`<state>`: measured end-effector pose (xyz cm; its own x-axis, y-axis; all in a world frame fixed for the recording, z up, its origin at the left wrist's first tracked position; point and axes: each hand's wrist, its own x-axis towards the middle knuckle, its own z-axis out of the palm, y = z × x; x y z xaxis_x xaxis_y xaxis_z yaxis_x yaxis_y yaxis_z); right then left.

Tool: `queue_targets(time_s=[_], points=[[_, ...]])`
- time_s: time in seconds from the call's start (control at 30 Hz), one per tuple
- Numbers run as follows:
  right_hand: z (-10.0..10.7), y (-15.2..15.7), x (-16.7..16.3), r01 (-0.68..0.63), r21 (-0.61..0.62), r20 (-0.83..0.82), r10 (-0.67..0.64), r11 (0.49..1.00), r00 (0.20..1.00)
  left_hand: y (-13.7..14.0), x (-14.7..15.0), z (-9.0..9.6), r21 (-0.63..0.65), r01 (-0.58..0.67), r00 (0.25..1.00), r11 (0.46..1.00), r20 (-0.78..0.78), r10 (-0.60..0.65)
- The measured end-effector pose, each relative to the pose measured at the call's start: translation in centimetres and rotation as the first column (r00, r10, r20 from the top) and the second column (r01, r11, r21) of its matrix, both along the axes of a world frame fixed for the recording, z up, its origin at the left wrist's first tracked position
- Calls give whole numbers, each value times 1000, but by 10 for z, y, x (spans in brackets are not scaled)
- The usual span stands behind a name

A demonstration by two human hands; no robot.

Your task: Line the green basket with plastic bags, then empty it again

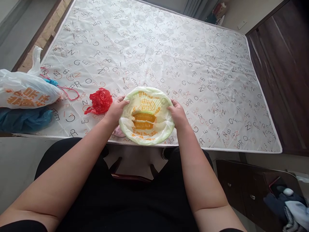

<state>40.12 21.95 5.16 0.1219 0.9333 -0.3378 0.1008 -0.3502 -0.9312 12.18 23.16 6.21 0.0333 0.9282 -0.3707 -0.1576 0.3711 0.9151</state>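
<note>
Head view: round pale-green plastic basket (149,141), lined with white orange-printed plastic bag (166,124), between left hand (117,109) and right hand (178,113), both pinching rim; white mattress (169,69) lettered G, O, R.

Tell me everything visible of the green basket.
The basket is round, pale green, plastic-looking, its mesh wall showing through a thin whitish, orange-printed bag lining it. Its mouth faces the camera. The left grip and right grip hold opposite sides of its rim, at the mattress edge; whether it rests there is unclear.
</note>
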Motion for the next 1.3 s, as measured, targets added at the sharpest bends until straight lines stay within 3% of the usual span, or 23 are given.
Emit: queue_targets(time_s=[0.3, 1.0, 1.07, 1.17, 1.3], points=[[-1, 1, 0, 76, 6, -135, -75, 997, 988, 1, 0, -3, 20, -11, 999, 1000, 46, 10], [0, 1, -1, 58, 6, -122, -57, 998, 991, 0, 3, 0, 13, -25, 999, 1000, 21, 25], [0, 1, 0, 51, 3, -100, -51, 999, 994, 4, -1, 0, 23, 10, 1000, 1000, -26, -9], [3, 0, -1, 33, 2, -71, -33, 999, 997, 15, -21, 1, 61, 66, 973, 996, -226, -51], [5, 1, -1, 13, 23, -81, -11, 1000, 997, 39, -70, 1, 180, -29, 835, 983, -536, 122]])
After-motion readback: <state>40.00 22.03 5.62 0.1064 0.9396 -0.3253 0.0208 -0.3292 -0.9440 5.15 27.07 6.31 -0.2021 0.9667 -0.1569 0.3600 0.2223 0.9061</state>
